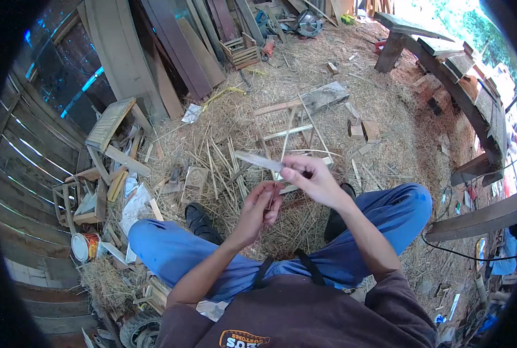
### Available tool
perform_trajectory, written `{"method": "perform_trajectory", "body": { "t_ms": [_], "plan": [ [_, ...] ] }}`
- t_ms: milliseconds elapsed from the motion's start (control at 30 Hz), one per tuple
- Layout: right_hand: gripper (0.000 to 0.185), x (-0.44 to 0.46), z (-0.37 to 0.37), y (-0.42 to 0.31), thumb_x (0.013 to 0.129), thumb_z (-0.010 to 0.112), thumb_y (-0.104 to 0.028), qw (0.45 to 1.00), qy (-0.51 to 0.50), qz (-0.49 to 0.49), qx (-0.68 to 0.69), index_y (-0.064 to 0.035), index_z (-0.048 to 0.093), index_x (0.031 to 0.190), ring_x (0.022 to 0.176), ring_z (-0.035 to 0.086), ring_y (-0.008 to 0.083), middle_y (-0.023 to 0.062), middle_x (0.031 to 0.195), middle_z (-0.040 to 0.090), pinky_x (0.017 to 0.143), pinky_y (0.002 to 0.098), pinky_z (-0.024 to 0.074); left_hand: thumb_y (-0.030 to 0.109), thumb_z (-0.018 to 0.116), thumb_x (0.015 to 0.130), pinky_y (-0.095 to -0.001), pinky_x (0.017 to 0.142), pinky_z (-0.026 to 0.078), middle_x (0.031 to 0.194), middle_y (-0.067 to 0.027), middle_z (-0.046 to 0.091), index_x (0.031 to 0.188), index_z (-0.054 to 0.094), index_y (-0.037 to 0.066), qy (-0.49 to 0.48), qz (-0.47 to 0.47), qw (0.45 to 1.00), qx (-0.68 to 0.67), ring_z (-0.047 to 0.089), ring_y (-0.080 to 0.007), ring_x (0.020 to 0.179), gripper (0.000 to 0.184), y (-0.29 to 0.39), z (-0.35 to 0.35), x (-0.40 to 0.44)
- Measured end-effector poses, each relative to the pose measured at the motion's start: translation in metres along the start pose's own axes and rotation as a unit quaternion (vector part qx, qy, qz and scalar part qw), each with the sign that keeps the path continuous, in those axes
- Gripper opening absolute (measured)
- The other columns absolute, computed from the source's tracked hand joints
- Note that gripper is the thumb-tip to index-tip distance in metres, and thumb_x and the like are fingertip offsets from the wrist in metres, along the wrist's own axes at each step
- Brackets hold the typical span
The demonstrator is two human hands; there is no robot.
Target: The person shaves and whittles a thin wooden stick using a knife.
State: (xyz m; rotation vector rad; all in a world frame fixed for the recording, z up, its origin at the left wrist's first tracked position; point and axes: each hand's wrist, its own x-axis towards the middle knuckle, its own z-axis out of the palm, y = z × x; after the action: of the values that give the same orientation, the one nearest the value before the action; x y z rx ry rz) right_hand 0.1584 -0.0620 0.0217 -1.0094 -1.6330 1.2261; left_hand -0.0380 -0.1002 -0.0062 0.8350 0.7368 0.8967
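My right hand (311, 177) is closed on a knife (259, 160), whose pale blade points left and is smeared by motion. Just below and to the left, my left hand (262, 204) pinches a thin wooden stick (273, 194) that stands roughly upright between its fingers. The two hands are close together above the ground, between my knees. Beyond them a light frame of thin wooden strips (287, 133) lies on the straw-covered ground. Loose thin sticks (216, 168) are scattered to the left of the hands.
A weathered board (326, 95) and small wood blocks (364, 130) lie ahead. Slatted wooden pieces (110, 124) and a paint can (85, 247) are at left. Tall planks lean at the back near a circular saw (308, 24). A curved timber bench (444, 69) stands at right.
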Motion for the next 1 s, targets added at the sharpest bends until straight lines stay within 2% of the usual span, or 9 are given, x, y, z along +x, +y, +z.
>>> {"method": "perform_trajectory", "body": {
  "t_ms": [100, 133, 233, 333, 467, 567, 667, 800, 1000],
  "plan": [
    [0.034, 0.003, 0.013, 0.014, 0.095, 0.067, -0.027, 0.998, -0.002, -0.058, 0.032, 0.0024, 0.066, 0.112, 0.065, 0.046, 0.0047, -0.0034, 0.075, 0.058, 0.057, 0.0234, 0.0407, 0.024, 0.048, 0.105, -0.0218, 0.047, 0.027, 0.075, 0.0006, 0.049, 0.121, 0.052, 0.006, 0.009, 0.015, 1.0, -0.019, 0.035, -0.0049, 0.055, 0.024, 0.005, 0.002, 0.006],
    [0.037, 0.0, 0.015, 0.012, 0.093, 0.069, -0.03, 0.999, 0.026, -0.019, 0.041, 0.0016, 0.066, 0.113, 0.064, 0.052, 0.0075, 0.0017, 0.073, 0.063, 0.057, 0.0269, 0.0443, 0.023, 0.049, 0.104, -0.022, 0.047, 0.027, 0.075, 0.0002, 0.049, 0.121, 0.053, 0.006, 0.004, 0.026, 1.0, -0.012, 0.037, -0.005, 0.055, 0.024, 0.006, 0.002, 0.008],
    [0.033, -0.003, 0.005, -0.002, 0.094, 0.069, -0.023, 0.993, 0.017, 0.007, -0.118, 0.0018, 0.066, 0.116, 0.071, 0.057, 0.0039, 0.0032, 0.087, 0.068, 0.061, 0.0242, 0.0472, 0.02, 0.052, 0.103, -0.0224, 0.047, 0.028, 0.076, 0.0007, 0.049, 0.121, 0.053, 0.008, 0.008, 0.046, 0.998, 0.03, 0.037, -0.0052, 0.056, 0.022, 0.009, 0.004, 0.009],
    [0.032, -0.005, 0.008, 0.001, 0.088, 0.074, -0.025, 0.974, 0.045, -0.067, -0.213, -0.0025, 0.069, 0.111, 0.064, 0.061, 0.0086, 0.0073, 0.081, 0.069, 0.057, 0.0261, 0.0476, 0.02, 0.053, 0.103, -0.0227, 0.047, 0.028, 0.076, 0.0014, 0.049, 0.119, 0.053, 0.009, 0.027, 0.053, 0.998, 0.024, 0.037, -0.0052, 0.056, 0.02, 0.003, -0.002, 0.011],
    [0.038, -0.009, 0.012, 0.0, 0.077, 0.081, -0.035, 0.934, 0.061, -0.122, -0.331, -0.0076, 0.072, 0.103, 0.062, 0.067, 0.0241, 0.0101, 0.074, 0.07, 0.059, 0.031, 0.0506, 0.019, 0.052, 0.103, -0.0211, 0.045, 0.025, 0.074, 0.0028, 0.05, 0.108, 0.058, 0.006, 0.069, 0.051, 0.996, 0.01, 0.035, -0.003, 0.055, 0.014, 0.002, -0.002, 0.008],
    [0.033, -0.002, 0.004, -0.008, 0.077, 0.079, -0.039, 0.892, 0.076, -0.236, -0.378, -0.0123, 0.072, 0.096, 0.063, 0.068, 0.0231, 0.0067, 0.071, 0.069, 0.059, 0.0334, 0.0498, 0.02, 0.054, 0.103, -0.0208, 0.045, 0.024, 0.075, 0.0036, 0.05, 0.109, 0.057, 0.007, 0.059, 0.066, 0.996, 0.032, 0.034, -0.0024, 0.056, 0.015, 0.002, -0.001, 0.003],
    [0.038, -0.001, 0.003, -0.006, 0.069, 0.083, -0.04, 0.877, 0.092, -0.268, -0.389, -0.0112, 0.074, 0.093, 0.06, 0.066, 0.0199, 0.0037, 0.07, 0.069, 0.057, 0.0317, 0.0455, 0.024, 0.053, 0.103, -0.0206, 0.046, 0.022, 0.073, 0.0053, 0.045, 0.11, 0.057, 0.008, 0.081, 0.057, 0.995, 0.02, 0.032, -0.0022, 0.056, 0.018, 0.006, 0.01, -0.004],
    [0.035, 0.003, -0.01, -0.009, 0.069, 0.083, -0.04, 0.861, 0.1, -0.266, -0.422, -0.0098, 0.073, 0.082, 0.058, 0.064, 0.0191, 0.0029, 0.069, 0.068, 0.056, 0.033, 0.0429, 0.028, 0.05, 0.104, -0.0205, 0.045, 0.02, 0.071, 0.0063, 0.037, 0.109, 0.055, 0.009, 0.028, 0.026, 0.999, -0.006, 0.027, -0.0019, 0.056, 0.021, 0.01, 0.004, -0.007],
    [0.034, 0.007, -0.044, -0.014, 0.077, 0.078, -0.043, 0.833, 0.205, -0.221, -0.465, -0.0106, 0.075, 0.085, 0.054, 0.062, 0.0216, 0.0041, 0.06, 0.064, 0.057, 0.0343, 0.0437, 0.027, 0.05, 0.104, -0.0207, 0.045, 0.018, 0.07, 0.0064, 0.033, 0.108, 0.051, 0.01, 0.007, -0.004, 1.0, -0.015, 0.025, -0.0026, 0.053, 0.017, 0.017, 0.005, -0.016]
  ]
}}
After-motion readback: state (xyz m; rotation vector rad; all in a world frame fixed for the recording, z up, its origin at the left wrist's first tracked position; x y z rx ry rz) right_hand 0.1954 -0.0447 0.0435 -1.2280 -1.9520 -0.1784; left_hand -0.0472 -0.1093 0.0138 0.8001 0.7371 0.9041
